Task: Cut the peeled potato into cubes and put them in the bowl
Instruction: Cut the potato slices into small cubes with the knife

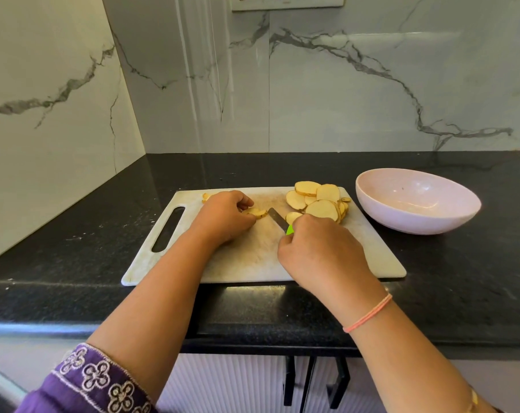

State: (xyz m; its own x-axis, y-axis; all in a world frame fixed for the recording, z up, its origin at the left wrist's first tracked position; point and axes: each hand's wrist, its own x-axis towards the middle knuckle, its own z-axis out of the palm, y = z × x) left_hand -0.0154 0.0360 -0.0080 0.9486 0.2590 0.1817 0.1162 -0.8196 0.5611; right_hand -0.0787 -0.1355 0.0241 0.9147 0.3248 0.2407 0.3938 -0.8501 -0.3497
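Note:
A white cutting board (253, 257) lies on the black counter. My left hand (223, 217) presses a small stack of potato slices (256, 212) down on the board. My right hand (321, 248) grips a knife (278, 219) with a green handle; its blade points at the stack, just right of it. A pile of round potato slices (318, 201) rests on the board's far right corner. A small potato bit (205, 197) lies at the far left edge, behind my left hand. The pale pink bowl (416, 201) stands right of the board with nothing in it.
The black counter (74, 234) meets marble walls at the left and back. The board's handle slot (168, 229) is on its left side. A switch plate (287, 2) hangs on the back wall. Black cabinet handles (312, 380) show below the counter's front edge.

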